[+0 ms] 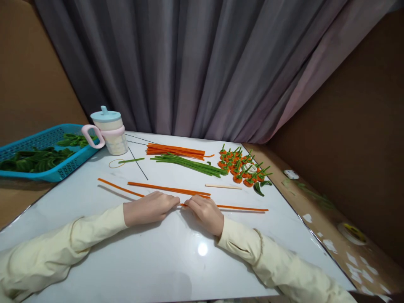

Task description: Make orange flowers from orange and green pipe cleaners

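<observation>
From my remote seat I watched both hands rest low on the white table [189, 261], knuckles up, meeting over one long orange pipe cleaner [240, 208]. The left hand [150, 208] and the right hand [205, 212] had their fingertips drawn together at nearly the same spot on it, each appearing to pinch the stem against the tabletop (the pads themselves were hidden under the fingers, so I could not tell how firm the grip was). The stem's long axis ran across the table, from far left to near right, so it passed under both hands rather than pointing away from them; its left stretch [120, 187] slanted off beyond the left hand, and the right stretch reached well past the right hand. Neither hand was nearer: both were touching it at its middle. A second orange stem [167, 189] lay just beyond the fingers, roughly parallel, apart from them. Farther off lay a bundle of orange stems [175, 150], a bundle of green stems [189, 164], a wooden stick [222, 186] and a cluster of small orange pieces [241, 166]. To the left stood a lidded cup [110, 130] beside a blue basket [47, 136] of green pieces.
</observation>
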A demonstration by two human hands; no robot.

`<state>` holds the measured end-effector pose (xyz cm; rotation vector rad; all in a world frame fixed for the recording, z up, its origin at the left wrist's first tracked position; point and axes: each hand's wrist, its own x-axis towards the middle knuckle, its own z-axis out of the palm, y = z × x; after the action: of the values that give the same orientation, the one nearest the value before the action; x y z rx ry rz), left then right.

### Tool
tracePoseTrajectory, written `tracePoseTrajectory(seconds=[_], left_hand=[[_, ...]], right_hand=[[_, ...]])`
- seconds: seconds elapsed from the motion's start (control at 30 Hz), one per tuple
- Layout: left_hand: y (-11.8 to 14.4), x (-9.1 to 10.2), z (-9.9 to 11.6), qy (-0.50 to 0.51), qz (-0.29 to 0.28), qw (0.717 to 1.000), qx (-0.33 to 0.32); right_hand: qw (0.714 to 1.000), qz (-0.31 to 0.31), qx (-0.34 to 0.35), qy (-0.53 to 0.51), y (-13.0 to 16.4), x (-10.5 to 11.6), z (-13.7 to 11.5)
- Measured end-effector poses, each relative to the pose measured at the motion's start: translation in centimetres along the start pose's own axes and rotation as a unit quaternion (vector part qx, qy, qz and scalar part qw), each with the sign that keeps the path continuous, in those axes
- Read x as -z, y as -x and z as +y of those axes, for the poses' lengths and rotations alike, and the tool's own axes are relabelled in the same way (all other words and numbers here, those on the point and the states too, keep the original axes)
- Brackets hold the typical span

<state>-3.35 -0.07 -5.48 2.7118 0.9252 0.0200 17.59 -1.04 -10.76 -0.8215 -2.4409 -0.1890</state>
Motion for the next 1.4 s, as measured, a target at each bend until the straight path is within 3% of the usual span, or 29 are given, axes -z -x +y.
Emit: tracePoseTrajectory(seconds=[0.3, 0.77, 1.0, 1.4], left_hand=[[-0.2, -0.2, 0.5, 0.068, 0.059, 0.995, -0.030], [-0.1, -1.1, -0.5, -0.053, 0.059, 0.994, -0.074], [0.1, -1.0, -0.6, -0.108, 0.059, 0.987, -0.105], [0.1, 0.1, 0.1, -0.075, 0.029, 0.993, -0.091]], right_hand=[[0.999, 0.006, -0.016, -0.028, 0.2, -0.5, 0.1], [1.000, -0.009, 0.019, 0.001, 0.2, 0.0, -0.2], [0.997, 0.013, 0.024, -0.078, 0.1, -0.1, -0.2], [0.998, 0.004, 0.061, -0.004, 0.3, 0.1, 0.0]])
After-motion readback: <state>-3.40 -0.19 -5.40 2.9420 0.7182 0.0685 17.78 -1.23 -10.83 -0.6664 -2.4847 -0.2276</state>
